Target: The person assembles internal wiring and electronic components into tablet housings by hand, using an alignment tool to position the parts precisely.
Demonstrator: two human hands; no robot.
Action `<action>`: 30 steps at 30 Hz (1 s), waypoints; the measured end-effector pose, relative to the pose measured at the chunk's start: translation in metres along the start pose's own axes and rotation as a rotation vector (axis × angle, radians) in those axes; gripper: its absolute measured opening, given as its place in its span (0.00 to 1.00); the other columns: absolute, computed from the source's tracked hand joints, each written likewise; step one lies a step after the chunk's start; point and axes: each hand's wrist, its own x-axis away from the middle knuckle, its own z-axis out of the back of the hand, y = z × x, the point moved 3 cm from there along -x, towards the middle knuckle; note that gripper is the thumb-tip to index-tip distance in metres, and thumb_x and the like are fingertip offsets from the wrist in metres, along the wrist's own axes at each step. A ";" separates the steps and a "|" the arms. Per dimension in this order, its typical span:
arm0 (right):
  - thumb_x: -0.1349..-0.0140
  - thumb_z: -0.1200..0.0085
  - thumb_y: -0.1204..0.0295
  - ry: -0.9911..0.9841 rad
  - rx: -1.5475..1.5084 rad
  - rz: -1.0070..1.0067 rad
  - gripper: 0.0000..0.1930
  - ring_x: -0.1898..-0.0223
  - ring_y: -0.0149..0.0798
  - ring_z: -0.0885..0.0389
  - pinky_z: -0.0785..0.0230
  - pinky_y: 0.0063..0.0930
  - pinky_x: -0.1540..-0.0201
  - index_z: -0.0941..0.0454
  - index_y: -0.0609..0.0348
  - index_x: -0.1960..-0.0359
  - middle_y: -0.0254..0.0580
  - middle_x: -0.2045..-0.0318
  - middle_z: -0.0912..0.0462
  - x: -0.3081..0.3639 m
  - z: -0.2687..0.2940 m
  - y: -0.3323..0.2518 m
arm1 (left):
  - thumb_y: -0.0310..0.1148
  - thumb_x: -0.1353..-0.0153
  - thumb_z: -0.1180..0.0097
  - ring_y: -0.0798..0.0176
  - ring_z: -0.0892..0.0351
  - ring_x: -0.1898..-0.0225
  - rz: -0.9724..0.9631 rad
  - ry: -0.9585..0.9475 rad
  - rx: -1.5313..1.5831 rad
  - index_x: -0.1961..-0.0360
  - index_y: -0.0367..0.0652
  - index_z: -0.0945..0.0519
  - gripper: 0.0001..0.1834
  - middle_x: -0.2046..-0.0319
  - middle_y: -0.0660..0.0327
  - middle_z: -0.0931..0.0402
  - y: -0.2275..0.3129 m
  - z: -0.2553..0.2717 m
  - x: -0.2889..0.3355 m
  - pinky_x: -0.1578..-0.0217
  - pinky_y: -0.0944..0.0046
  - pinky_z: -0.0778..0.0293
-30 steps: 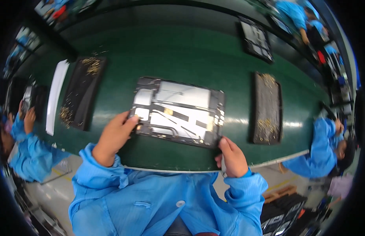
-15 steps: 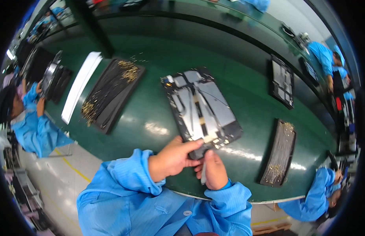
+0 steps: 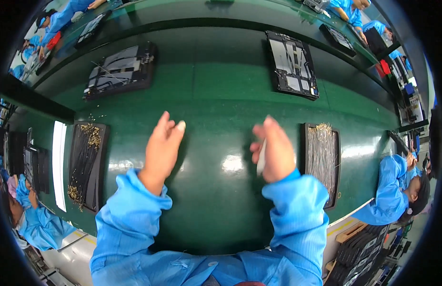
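My left hand hovers over the green table with its fingers apart, holding nothing. Across from it, my right hand has its fingers curled round a slim white stick-like tool. The hand is slightly blurred, and its grip covers most of the tool. Beyond my left hand, at the far left, lies a flat tablet-like device with its grey and black inside exposed. A similar opened device lies at the far right. Neither hand touches them.
Dark trays of thin cables with gold ends stand on both sides, a left tray and a right tray. White strips lie beside the left one. A dark post rises at the left. Co-workers in blue sit on either side.
My hands have let go of the device, which now lies at the far left, and have drawn apart over the table. The white tool stays in my right hand. The view has turned.
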 end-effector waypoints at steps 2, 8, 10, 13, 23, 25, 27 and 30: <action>0.46 0.59 0.55 0.087 -0.191 0.023 0.25 0.77 0.31 0.32 0.39 0.22 0.81 0.42 0.61 0.52 0.43 0.57 0.34 -0.036 0.008 -0.014 | 0.34 0.48 0.50 0.65 0.35 0.58 -0.084 0.022 -0.213 0.49 0.32 0.42 0.27 0.57 0.53 0.36 0.004 -0.005 0.016 0.58 0.68 0.36; 0.46 0.59 0.53 0.313 -0.678 -0.090 0.25 0.73 0.36 0.31 0.38 0.23 0.78 0.45 0.54 0.52 0.42 0.58 0.36 -0.116 0.029 -0.032 | 0.34 0.48 0.50 0.68 0.31 0.64 -0.064 0.093 0.074 0.55 0.32 0.36 0.21 0.62 0.56 0.32 -0.001 -0.012 0.013 0.62 0.71 0.34; 0.48 0.58 0.51 0.264 -0.772 -0.073 0.23 0.75 0.35 0.32 0.37 0.21 0.79 0.40 0.53 0.58 0.40 0.67 0.33 -0.134 0.036 -0.028 | 0.33 0.47 0.50 0.69 0.30 0.67 -0.011 0.134 0.082 0.58 0.33 0.34 0.18 0.65 0.58 0.32 0.001 -0.011 0.015 0.65 0.71 0.32; 0.49 0.56 0.50 0.276 -0.807 -0.015 0.18 0.81 0.30 0.33 0.37 0.16 0.83 0.36 0.52 0.70 0.35 0.78 0.32 -0.139 0.028 -0.040 | 0.34 0.47 0.51 0.68 0.30 0.69 -0.010 0.158 0.074 0.59 0.33 0.34 0.18 0.68 0.58 0.31 0.008 -0.006 0.017 0.66 0.70 0.31; 0.47 0.57 0.55 -0.152 -0.613 -0.376 0.15 0.88 0.29 0.32 0.41 0.21 0.90 0.35 0.49 0.82 0.31 0.88 0.30 -0.011 -0.068 0.029 | 0.42 0.44 0.58 0.64 0.30 0.67 0.295 -0.224 0.711 0.52 0.39 0.40 0.23 0.65 0.59 0.31 -0.013 -0.014 0.030 0.67 0.63 0.30; 0.45 0.62 0.53 -0.425 -0.550 -0.545 0.17 0.88 0.29 0.34 0.43 0.20 0.89 0.33 0.55 0.71 0.34 0.84 0.29 0.050 -0.083 0.064 | 0.45 0.45 0.58 0.62 0.29 0.66 0.432 -0.408 0.736 0.54 0.40 0.38 0.23 0.63 0.58 0.31 0.008 -0.028 0.052 0.65 0.63 0.31; 0.44 0.59 0.59 -0.550 -0.353 -0.555 0.17 0.87 0.27 0.35 0.43 0.18 0.87 0.35 0.58 0.60 0.35 0.78 0.29 0.096 -0.079 0.095 | 0.37 0.46 0.57 0.62 0.32 0.58 0.629 -0.309 0.896 0.55 0.40 0.36 0.18 0.60 0.58 0.32 0.007 -0.022 0.059 0.59 0.65 0.35; 0.46 0.54 0.60 -0.822 0.038 -0.618 0.24 0.78 0.28 0.31 0.38 0.17 0.80 0.41 0.59 0.50 0.38 0.73 0.29 0.130 -0.074 0.106 | 0.31 0.47 0.56 0.62 0.32 0.59 0.305 -0.149 0.791 0.55 0.38 0.36 0.18 0.60 0.58 0.32 0.014 0.005 0.070 0.59 0.64 0.35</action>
